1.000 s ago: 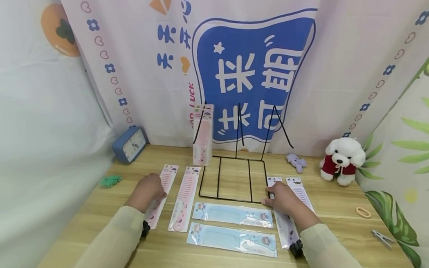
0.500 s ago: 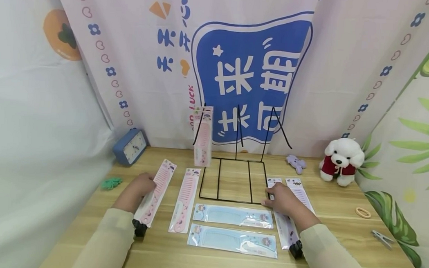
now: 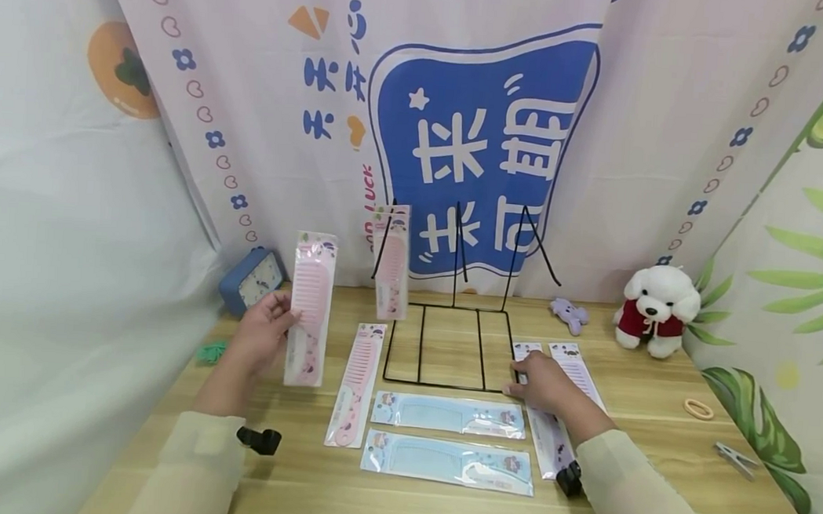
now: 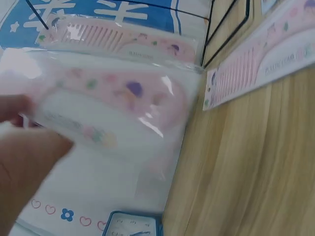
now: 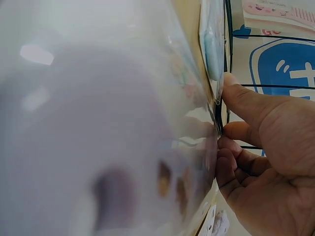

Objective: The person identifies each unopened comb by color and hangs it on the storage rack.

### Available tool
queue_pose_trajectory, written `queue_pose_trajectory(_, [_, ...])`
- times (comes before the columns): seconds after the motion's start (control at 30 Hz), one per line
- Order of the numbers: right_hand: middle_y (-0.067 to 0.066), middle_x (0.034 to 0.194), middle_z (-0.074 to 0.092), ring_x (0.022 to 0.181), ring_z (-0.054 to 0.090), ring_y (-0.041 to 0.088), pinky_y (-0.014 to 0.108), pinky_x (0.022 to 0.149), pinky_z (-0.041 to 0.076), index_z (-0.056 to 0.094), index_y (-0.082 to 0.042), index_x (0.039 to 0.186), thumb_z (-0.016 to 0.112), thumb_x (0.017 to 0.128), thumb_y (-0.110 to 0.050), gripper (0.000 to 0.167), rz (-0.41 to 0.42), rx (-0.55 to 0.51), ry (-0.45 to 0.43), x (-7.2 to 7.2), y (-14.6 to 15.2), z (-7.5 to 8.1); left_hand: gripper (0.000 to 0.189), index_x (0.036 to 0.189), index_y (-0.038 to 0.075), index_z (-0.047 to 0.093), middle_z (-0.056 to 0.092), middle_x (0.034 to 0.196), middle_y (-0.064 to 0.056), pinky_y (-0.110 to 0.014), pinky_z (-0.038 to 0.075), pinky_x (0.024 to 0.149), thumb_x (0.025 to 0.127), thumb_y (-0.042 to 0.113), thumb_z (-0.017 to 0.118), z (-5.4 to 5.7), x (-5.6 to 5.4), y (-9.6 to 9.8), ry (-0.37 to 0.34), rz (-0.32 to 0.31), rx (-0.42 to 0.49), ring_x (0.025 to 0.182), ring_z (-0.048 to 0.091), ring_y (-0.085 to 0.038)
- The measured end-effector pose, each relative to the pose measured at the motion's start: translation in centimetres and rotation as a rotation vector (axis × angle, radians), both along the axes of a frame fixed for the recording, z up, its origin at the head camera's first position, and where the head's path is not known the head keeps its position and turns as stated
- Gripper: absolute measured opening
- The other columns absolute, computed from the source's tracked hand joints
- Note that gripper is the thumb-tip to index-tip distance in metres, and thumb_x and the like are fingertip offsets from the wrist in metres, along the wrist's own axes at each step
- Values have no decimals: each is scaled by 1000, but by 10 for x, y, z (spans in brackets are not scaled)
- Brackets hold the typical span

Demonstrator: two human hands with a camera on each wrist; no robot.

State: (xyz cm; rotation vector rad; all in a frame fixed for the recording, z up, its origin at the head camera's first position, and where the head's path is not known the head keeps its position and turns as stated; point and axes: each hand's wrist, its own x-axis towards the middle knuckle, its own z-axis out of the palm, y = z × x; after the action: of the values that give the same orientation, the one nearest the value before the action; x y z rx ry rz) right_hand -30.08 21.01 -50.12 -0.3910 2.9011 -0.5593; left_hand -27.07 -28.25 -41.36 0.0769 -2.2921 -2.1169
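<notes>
My left hand point(image 3: 260, 333) pinches a pink comb in a clear packet point(image 3: 310, 314) by its left edge, holding it upright above the table. In the left wrist view this packet point(image 4: 113, 105) is blurred and fills the middle. My right hand point(image 3: 544, 383) grips the right front corner of a black wire display rack point(image 3: 420, 344). The right wrist view has thumb and fingers point(image 5: 246, 98) at the wire. One packaged pink comb point(image 3: 393, 268) hangs on the rack's left hook. Another pink comb point(image 3: 356, 383) lies flat left of the rack.
Two packaged blue combs point(image 3: 447, 414) lie before the rack. Packaged purple combs point(image 3: 577, 369) lie under and beside my right forearm. Around them are a blue clock point(image 3: 250, 279), green hair tie point(image 3: 211, 352), plush dog point(image 3: 656, 311), purple toy point(image 3: 569, 315), beige ring point(image 3: 698, 408) and clip point(image 3: 735, 459).
My left hand has lifted the left pink comb off the table, turned it upright and brought it up and away toward the back. The right hand has stayed at the rack corner.
</notes>
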Motion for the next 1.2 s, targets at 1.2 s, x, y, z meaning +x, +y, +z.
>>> queue_pose_trajectory(1.2, [33, 148, 59, 141, 56, 53, 64, 118, 48, 61, 5, 150, 81, 101, -28, 62, -9, -1, -13, 0, 0, 0, 16, 121, 11, 57, 63, 116, 1, -22, 59, 98, 112, -1, 54, -24, 11, 36, 200, -487, 184, 108, 62, -12])
